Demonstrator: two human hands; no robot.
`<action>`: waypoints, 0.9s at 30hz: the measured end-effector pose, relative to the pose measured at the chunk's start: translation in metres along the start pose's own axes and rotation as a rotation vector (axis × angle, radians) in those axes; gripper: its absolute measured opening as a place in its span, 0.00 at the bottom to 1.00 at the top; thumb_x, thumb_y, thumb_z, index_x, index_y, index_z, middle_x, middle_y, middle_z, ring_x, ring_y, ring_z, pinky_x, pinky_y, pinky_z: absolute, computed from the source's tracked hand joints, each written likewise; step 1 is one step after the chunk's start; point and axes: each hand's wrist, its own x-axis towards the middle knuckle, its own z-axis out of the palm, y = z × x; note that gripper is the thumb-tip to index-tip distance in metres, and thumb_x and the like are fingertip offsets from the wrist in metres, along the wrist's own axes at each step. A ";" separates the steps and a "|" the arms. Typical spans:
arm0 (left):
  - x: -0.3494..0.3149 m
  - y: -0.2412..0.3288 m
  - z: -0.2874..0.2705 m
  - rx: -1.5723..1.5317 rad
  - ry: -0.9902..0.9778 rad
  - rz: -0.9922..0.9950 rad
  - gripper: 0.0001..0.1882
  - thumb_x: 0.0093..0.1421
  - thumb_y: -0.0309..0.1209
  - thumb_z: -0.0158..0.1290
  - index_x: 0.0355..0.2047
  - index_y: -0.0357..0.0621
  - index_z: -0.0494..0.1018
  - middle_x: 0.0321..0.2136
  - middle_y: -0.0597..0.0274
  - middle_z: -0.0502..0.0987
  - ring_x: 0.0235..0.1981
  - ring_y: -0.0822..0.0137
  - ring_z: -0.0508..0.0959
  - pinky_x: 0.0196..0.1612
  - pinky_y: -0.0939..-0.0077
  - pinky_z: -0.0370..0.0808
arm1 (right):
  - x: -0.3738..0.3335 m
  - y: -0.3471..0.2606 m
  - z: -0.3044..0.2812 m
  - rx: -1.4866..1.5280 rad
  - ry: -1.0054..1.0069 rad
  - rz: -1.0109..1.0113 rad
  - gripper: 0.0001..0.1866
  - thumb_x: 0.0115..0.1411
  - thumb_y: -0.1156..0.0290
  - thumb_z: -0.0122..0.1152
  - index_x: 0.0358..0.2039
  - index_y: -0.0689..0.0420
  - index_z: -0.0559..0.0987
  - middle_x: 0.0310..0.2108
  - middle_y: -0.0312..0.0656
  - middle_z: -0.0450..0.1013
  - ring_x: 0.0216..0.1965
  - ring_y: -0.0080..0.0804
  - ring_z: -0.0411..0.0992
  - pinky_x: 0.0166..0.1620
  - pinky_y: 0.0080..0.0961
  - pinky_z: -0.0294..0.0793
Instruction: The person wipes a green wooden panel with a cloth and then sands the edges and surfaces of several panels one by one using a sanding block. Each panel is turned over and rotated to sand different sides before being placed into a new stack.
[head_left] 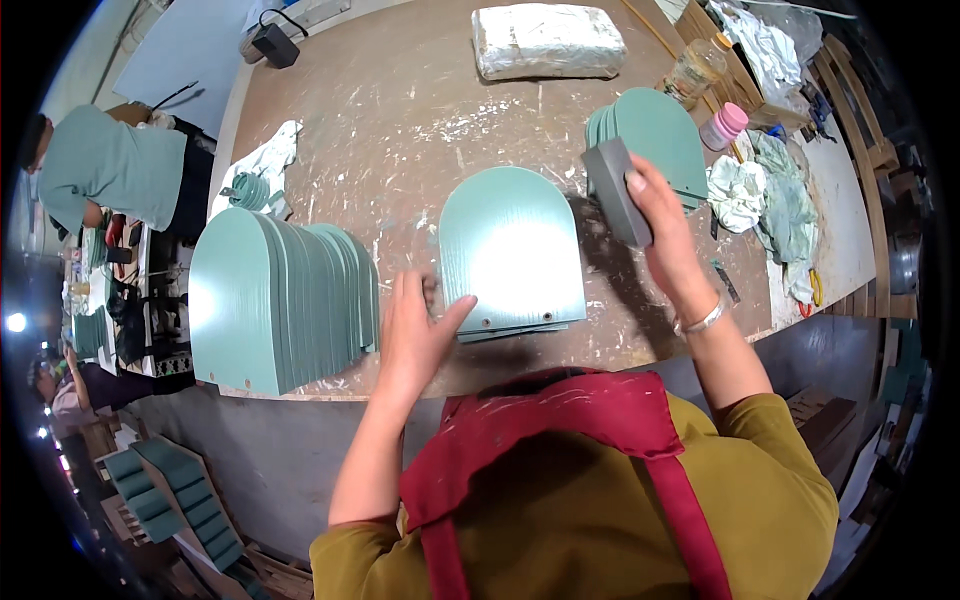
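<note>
A pale green arched panel (510, 240) with small holes near its straight lower edge lies on the brown table in front of me. Under its lower edge shows the edge of at least one more panel. My left hand (412, 325) is open beside the panel's lower left corner, its thumb reaching toward the panel's edge. My right hand (668, 225) grips a dark grey sanding block (617, 192), raised over the table to the right of the panel. At the left, a long row of similar panels (285, 300) stands on edge. Another stack of panels (655, 140) lies beyond the sanding block.
At the table's far side lies a wrapped white block (548, 42). A clear bottle (697, 68), a pink-lidded jar (724, 126), crumpled rags (780, 190) and orange-handled scissors (812, 292) sit on the right. Green round pieces (248, 190) rest on a cloth at the left. Other people (120, 165) work farther left.
</note>
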 end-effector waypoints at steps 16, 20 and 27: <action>0.006 0.067 -0.045 -0.617 0.314 0.190 0.06 0.61 0.26 0.55 0.36 0.39 0.70 0.34 0.60 0.79 0.33 0.72 0.77 0.36 0.76 0.75 | -0.019 -0.001 0.009 0.569 0.049 0.157 0.24 0.69 0.55 0.50 0.58 0.57 0.68 0.48 0.40 0.72 0.46 0.29 0.72 0.47 0.29 0.74; -0.001 0.095 -0.016 0.265 0.370 0.848 0.13 0.47 0.26 0.61 0.34 0.40 0.73 0.41 0.55 0.78 0.34 0.60 0.78 0.36 0.72 0.75 | -0.011 -0.021 0.021 0.708 -0.020 0.068 0.25 0.66 0.55 0.56 0.56 0.58 0.69 0.47 0.43 0.72 0.46 0.32 0.73 0.50 0.33 0.73; -0.008 0.092 0.038 0.437 0.061 0.841 0.25 0.52 0.43 0.60 0.46 0.42 0.72 0.51 0.55 0.74 0.45 0.57 0.75 0.46 0.61 0.72 | 0.014 0.031 0.011 0.603 0.052 0.110 0.22 0.66 0.58 0.56 0.55 0.58 0.71 0.48 0.42 0.72 0.48 0.30 0.71 0.51 0.28 0.71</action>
